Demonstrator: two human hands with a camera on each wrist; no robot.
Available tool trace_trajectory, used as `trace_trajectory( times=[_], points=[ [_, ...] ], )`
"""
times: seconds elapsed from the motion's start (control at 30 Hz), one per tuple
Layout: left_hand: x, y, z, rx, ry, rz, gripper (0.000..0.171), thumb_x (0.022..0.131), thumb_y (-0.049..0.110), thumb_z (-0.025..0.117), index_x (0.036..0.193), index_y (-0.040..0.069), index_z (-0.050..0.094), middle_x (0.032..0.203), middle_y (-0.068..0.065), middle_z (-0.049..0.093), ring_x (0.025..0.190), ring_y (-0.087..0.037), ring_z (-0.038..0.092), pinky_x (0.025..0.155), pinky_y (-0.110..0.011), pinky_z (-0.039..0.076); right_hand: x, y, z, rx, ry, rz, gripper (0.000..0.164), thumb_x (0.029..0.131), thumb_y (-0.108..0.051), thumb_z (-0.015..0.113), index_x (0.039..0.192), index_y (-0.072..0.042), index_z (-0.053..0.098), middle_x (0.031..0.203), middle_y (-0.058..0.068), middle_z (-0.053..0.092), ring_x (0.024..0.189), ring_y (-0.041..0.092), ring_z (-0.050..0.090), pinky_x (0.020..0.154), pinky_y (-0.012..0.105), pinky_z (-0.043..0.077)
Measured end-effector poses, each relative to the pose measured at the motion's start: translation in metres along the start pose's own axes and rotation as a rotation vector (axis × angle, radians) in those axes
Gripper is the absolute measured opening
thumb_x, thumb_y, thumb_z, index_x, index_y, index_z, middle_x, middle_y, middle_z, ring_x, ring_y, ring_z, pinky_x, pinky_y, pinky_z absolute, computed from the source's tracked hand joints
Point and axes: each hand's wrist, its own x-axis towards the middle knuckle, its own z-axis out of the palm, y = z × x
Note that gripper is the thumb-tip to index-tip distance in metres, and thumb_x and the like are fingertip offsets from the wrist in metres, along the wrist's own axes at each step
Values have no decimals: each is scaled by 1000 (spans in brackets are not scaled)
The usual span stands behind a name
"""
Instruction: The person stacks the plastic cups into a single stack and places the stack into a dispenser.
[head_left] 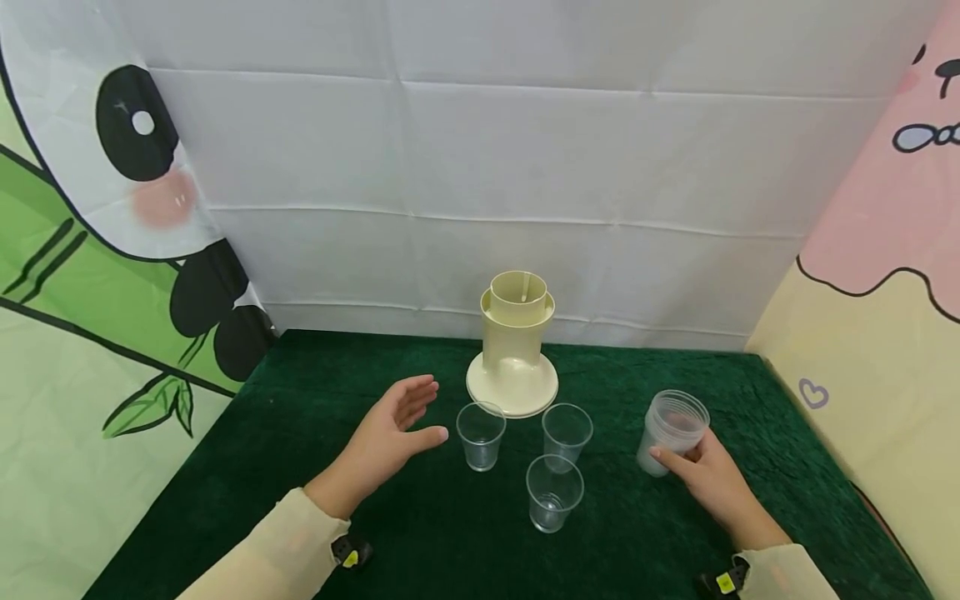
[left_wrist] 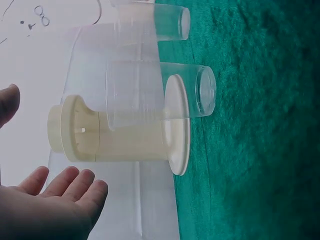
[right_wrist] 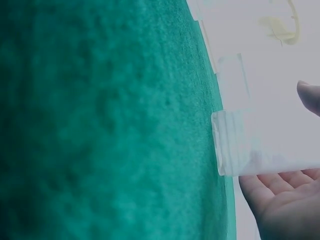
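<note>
My right hand (head_left: pixel 716 483) grips a stack of nested clear plastic cups (head_left: pixel 670 429), thumb across the near side and fingers around the far side. In the right wrist view the fingers lie along the stack (right_wrist: pixel 240 145). My left hand (head_left: pixel 390 437) hovers with fingers extended and thumb apart, just left of a clear plastic cup (head_left: pixel 481 442), holding nothing. Two more single cups stand upright nearby, a back right cup (head_left: pixel 567 433) and a front cup (head_left: pixel 553 500). Behind them rises a cream cylindrical holder (head_left: pixel 513 346) on a round base.
A dark green cloth (head_left: pixel 420 550) covers the table. White sheeting (head_left: pixel 495 158) hangs at the back, just behind the holder. Printed cartoon panels flank both sides, a panda panel (head_left: pixel 82 350) on the left and a pink and yellow panel (head_left: pixel 885 358) on the right.
</note>
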Motion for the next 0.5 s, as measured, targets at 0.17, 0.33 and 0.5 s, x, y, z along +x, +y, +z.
trace_trajectory(
  times=[0.17, 0.33, 0.5],
  points=[
    [-2, -10, 2, -53, 33, 5, 78, 90, 26, 83, 154, 19, 38, 159, -3, 42, 149, -23, 37, 120, -45, 30, 0, 1, 0, -7, -6, -3, 79, 100, -40, 69, 156, -3, 27, 152, 26, 43, 138, 47, 44, 107, 66, 40],
    [-2, -17, 5, -92, 55, -2, 77, 90, 26, 83, 153, 19, 39, 159, -5, 43, 148, -24, 37, 120, -45, 30, 0, 2, 0, -15, 3, 1, 79, 100, -41, 70, 156, -3, 28, 151, 26, 44, 138, 46, 45, 107, 66, 40],
    [-1, -24, 10, -104, 53, -11, 79, 89, 24, 84, 154, 19, 39, 159, -7, 42, 148, -25, 37, 121, -46, 29, 1, 3, 0, -13, 2, 6, 80, 99, -42, 70, 156, -4, 27, 151, 26, 43, 138, 47, 44, 107, 67, 39]
  ],
)
